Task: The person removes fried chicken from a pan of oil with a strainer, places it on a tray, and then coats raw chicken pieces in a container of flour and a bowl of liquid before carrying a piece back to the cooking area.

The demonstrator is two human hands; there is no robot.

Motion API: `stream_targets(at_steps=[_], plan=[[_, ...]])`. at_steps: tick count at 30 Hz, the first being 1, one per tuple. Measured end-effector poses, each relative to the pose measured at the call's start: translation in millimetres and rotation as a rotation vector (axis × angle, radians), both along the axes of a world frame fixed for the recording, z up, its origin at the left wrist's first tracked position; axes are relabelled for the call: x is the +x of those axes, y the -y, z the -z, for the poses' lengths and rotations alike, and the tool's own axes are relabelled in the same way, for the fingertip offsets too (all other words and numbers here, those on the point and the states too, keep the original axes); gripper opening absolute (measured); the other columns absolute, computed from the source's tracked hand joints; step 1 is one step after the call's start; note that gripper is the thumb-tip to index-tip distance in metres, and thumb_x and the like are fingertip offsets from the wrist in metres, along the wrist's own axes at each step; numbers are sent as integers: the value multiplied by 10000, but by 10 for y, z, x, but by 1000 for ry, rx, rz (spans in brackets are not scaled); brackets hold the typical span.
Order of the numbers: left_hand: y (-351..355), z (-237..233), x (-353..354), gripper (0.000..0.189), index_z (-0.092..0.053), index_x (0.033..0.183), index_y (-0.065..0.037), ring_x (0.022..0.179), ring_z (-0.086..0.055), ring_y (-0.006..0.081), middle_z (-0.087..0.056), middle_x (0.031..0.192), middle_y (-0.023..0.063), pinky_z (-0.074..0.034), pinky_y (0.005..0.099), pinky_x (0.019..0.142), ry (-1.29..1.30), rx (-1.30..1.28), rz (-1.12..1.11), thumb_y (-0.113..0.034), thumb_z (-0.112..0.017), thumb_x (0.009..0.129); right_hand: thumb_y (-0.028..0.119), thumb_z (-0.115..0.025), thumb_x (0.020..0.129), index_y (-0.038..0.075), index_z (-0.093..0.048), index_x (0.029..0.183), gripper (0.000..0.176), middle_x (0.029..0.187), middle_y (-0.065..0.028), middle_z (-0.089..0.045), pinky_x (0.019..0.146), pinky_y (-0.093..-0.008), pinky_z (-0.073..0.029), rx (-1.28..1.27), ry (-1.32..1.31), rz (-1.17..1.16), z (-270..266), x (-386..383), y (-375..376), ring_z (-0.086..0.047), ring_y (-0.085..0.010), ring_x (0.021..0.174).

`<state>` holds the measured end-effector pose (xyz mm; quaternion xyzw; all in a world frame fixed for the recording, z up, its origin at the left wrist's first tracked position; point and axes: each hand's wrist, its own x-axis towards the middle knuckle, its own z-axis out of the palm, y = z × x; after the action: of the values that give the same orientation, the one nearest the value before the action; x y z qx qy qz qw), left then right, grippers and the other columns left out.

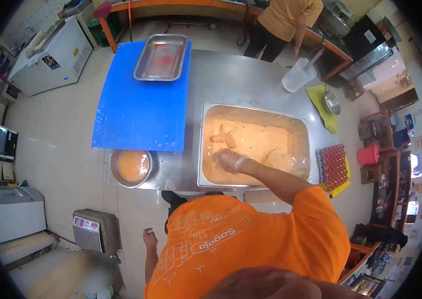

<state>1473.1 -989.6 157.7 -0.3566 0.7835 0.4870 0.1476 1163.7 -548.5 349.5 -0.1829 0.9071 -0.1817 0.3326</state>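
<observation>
Grip of right hand point(229, 160) rests loosely on batter point(265, 144).

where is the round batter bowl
Head view: the round metal bowl sits at the near-left corner of the steel table, this side of the blue cutting board, left of the batter tray.

A deep steel pan point(202, 149) sits just right of centre in the frame, filled with thick orange batter point(270, 142) that looks wet and lumpy. Two coated pieces point(224, 137) lie side by side in its upper left.
</observation>
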Motion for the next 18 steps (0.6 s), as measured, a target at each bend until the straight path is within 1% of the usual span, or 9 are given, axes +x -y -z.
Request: stream_targets(at_steps=[3, 6, 9, 12, 13, 14, 16, 17, 18], plan=[[-74, 34, -60, 266, -566, 1081, -7, 504, -496, 138, -537, 708, 60, -442, 302, 423, 27, 48, -54, -2, -465, 834, 18, -510, 840, 29, -636, 994, 200, 972, -185, -650, 791, -407, -525, -331, -238, 138, 244, 209, -151, -640, -365, 901], [-174, 108, -35, 264, -564, 1077, 1, 477, -501, 145, -541, 690, 72, -437, 311, 399, 29, 45, -12, -1, -465, 832, -13, -540, 784, 21, -647, 978, 224, 978, -182, -653, 821, -401, -515, -272, -19, -332, -114, 205, -80, -635, -369, 939], [-120, 239, 13, 260, -562, 1070, 3, 451, -503, 150, -548, 671, 79, -437, 321, 384, 7, 48, 53, 0, -471, 827, 20, -602, 729, 9, -653, 934, 211, 951, -184, -661, 805, -392, -518, -410, -474, -291, 416, 258, -209, -641, -357, 921], [-187, 283, 28, 260, -566, 1056, 3, 433, -501, 148, -551, 641, 75, -429, 319, 374, 24, 51, 53, 0, -481, 811, 46, -636, 706, 4, -646, 878, 177, 927, -196, -655, 797, -392, -519, -100, -110, -549, 124, 285, -72, -644, -353, 892], [-194, 280, 45, 261, -567, 1054, 3, 431, -499, 148, -549, 633, 74, -426, 318, 373, -10, 55, 53, -1, -482, 808, 60, -653, 693, 7, -639, 857, 173, 908, -198, -647, 783, -400, -517, -358, -230, -431, 190, 302, -192, -643, -359, 870], [-150, 364, 59, 262, -567, 1052, 3, 429, -497, 147, -546, 625, 72, -424, 317, 372, -48, 59, 50, -2, -483, 805, 61, -647, 700, 7, -635, 848, 158, 901, -195, -644, 782, -403, -517, -334, -169, -379, 178, 288, -219, -641, -362, 871], [44, 585, 30, 261, -581, 1046, -1, 453, -507, 145, -549, 624, 73, -424, 315, 402, -29, 283, -133, -8, -485, 803, 64, -634, 715, 7, -629, 831, 130, 887, -188, -639, 780, -409, -515, -273, -44, -289, 100, 216, -258, -637, -368, 874], [26, 510, 82, 261, -588, 1043, -2, 464, -512, 144, -551, 624, 73, -424, 314, 416, -10, 395, -228, -11, -487, 802, 64, -622, 725, 10, -622, 833, 121, 881, -187, -636, 774, -414, -513, -376, 13, -236, -79, 214, -294, -632, -374, 871], [-8, 445, 164, 263, -597, 1039, -7, 486, -523, 143, -552, 625, 73, -431, 317, 441, 10, 236, -123, -15, -492, 799, 64, -611, 735, 13, -615, 835, 112, 876, -185, -633, 769, -420, -510, -479, 71, -185, -257, 211, -332, -627, -380, 867]])
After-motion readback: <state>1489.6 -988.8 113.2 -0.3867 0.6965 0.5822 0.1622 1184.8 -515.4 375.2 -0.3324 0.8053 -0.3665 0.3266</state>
